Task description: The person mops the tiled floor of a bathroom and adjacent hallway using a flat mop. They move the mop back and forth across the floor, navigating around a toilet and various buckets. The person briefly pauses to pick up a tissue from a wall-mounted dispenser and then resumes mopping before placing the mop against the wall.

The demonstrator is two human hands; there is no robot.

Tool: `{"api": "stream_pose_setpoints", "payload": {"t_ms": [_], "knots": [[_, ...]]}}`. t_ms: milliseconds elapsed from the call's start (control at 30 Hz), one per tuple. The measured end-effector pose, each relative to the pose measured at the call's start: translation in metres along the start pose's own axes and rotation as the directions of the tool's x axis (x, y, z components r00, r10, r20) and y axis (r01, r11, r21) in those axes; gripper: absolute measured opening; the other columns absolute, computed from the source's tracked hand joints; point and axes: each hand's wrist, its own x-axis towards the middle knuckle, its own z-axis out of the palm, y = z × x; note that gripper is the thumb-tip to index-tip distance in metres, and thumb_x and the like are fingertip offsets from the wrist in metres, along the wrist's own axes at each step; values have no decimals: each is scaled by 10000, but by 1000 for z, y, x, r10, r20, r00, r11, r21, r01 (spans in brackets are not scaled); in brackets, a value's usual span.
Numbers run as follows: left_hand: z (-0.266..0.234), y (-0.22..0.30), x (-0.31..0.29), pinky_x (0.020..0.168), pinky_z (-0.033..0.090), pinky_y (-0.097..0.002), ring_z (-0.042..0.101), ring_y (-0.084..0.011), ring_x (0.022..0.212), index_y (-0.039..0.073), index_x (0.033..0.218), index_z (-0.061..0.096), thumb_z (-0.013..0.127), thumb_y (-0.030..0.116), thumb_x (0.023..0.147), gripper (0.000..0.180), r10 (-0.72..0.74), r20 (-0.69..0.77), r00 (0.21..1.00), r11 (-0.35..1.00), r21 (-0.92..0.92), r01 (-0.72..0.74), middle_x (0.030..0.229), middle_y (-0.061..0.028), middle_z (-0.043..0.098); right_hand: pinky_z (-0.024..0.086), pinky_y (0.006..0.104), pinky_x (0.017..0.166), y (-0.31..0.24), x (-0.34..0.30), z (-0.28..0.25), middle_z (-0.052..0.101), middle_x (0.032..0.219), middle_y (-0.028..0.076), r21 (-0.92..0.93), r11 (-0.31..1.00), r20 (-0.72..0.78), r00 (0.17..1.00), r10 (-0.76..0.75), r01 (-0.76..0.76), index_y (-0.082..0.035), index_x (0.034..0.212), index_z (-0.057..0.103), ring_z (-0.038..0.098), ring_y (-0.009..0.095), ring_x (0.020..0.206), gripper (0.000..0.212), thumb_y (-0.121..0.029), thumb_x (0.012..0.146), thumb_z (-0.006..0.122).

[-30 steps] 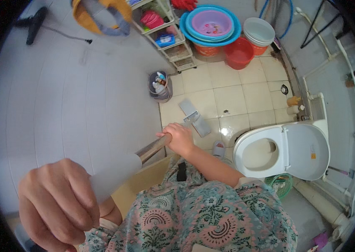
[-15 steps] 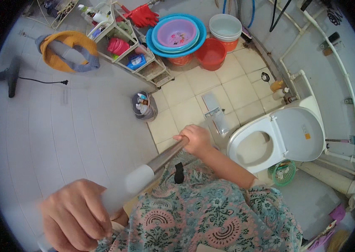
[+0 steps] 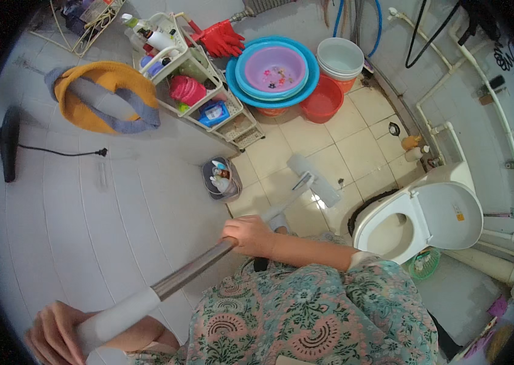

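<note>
A flat mop (image 3: 199, 267) runs slantwise in front of me, with a shiny metal pole and a thick white handle end. At the lower left my left hand (image 3: 59, 331) is closed round that white end. My right hand (image 3: 248, 236) grips the metal pole farther down, fingers wrapped about it. Beyond the right hand the thin white shaft reaches a pale rectangular mop head (image 3: 316, 180), which lies flat on the tiled floor (image 3: 305, 222), left of the toilet.
An open toilet (image 3: 390, 234) stands at the right, with a green basket (image 3: 424, 263) beside it. A grey bucket with bottles (image 3: 221, 179) sits by the left wall. At the back are a shelf rack (image 3: 199, 100), stacked basins (image 3: 275, 70), a red bucket (image 3: 322, 100) and white buckets (image 3: 341, 56).
Both hands have moved left with the mop, my right hand also nearer to me. The mop head has shifted away from the toilet and turned somewhat. My view has shifted slightly too.
</note>
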Motion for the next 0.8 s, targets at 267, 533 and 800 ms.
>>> {"api": "stream_pose_setpoints", "payload": {"t_ms": [267,533,800], "knots": [[-86,-23,19,431,397,-150,397,-20,386,119,668,407,585,83,753,200,-77,-215,973,907,390,158,490,48,411,437,392,593,80,106,74,521,694,68,37,997,-128,989,77,-73,-90,722,510,545,280,670,58,-120,704,556],[-174,-54,68,436,505,-169,530,-33,380,121,650,525,629,38,658,133,-192,96,977,980,70,186,458,37,541,432,381,600,102,137,62,529,686,62,-122,971,-330,931,155,-205,-95,723,529,546,282,675,72,-153,720,570],[-180,-141,75,476,512,-250,565,-108,439,90,744,593,652,-7,687,127,-230,420,878,915,-214,342,503,-18,564,415,363,535,134,106,-11,539,646,75,-244,918,-618,780,101,-313,-84,650,536,528,287,615,161,-137,667,687]]}}
